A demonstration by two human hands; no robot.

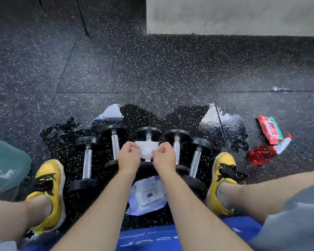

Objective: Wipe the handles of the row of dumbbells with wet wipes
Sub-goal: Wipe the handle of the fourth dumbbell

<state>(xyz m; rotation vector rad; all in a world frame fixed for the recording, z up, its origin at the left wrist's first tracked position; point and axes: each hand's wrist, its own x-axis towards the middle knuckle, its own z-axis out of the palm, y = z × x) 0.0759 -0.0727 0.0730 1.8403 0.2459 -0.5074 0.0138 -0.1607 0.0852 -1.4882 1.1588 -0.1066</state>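
Note:
Several black dumbbells with chrome handles lie in a row on the wet floor between my feet. Over the handle of the middle dumbbell (148,133) a white wet wipe (146,149) is stretched. My left hand (129,156) pinches its left edge and my right hand (164,156) pinches its right edge. The neighbouring dumbbell on the left (115,142) and the neighbouring dumbbell on the right (177,142) have bare handles. A white pack of wipes (147,196) lies on the floor beneath my forearms.
A red and green wipes packet (272,133) and a red wrapper (259,155) lie on the floor at right. My feet in yellow shoes (47,192) flank the row. A teal object (5,165) stands at left. A blue mat (152,238) lies under me. A grey wall (234,15) rises behind.

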